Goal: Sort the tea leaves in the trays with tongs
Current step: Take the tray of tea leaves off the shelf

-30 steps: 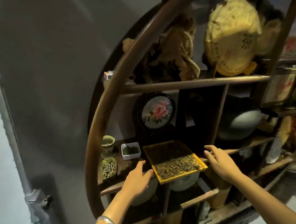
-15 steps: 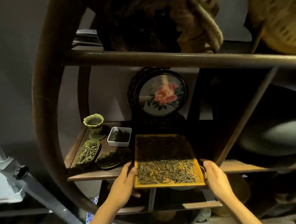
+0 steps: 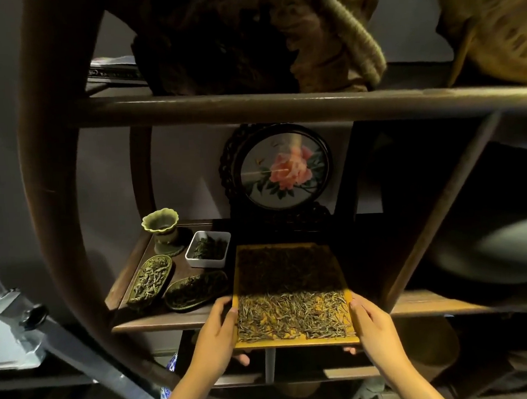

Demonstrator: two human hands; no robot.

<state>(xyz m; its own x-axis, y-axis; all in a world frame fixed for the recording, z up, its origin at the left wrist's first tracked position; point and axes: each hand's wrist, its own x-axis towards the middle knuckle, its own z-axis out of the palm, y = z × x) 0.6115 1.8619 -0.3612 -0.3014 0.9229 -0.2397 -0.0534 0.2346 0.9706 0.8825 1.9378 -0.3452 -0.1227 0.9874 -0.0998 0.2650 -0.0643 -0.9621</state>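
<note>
while you grip the yellow tray at its near end, the head view shows what the coming move turns on: its long axis runs straight away from you into the shelf, so the clear way out is toward you, along that axis. your left hand clasps the near left edge, thumb on the rim and fingers curled underneath, one fingertip peeping out below. your right hand clasps the near right edge the same way. the two hands sit level on either side and neither is nearer, so i judge an even pull will keep the tray flat. the near end overhangs the shelf's front edge; the far end lies in shadow just in front of the dark stand of the round flower picture.

the tea leaves in the tray are loose, thin and pale in the lit near half, with yellow floor showing between them; the far half looks darker, but shadow hides whether that is a different leaf. a tilt would likely slide them together.

to the left on the same shelf, apart from the tray, stand a white square dish with dark leaves, a pale leaf-shaped dish with light leaves, a dark leaf-shaped dish just beside the tray's left edge, and a green cup at the far left whose contents you cannot make out. no tongs are in view, so the sorting itself looks not yet begun.
</note>
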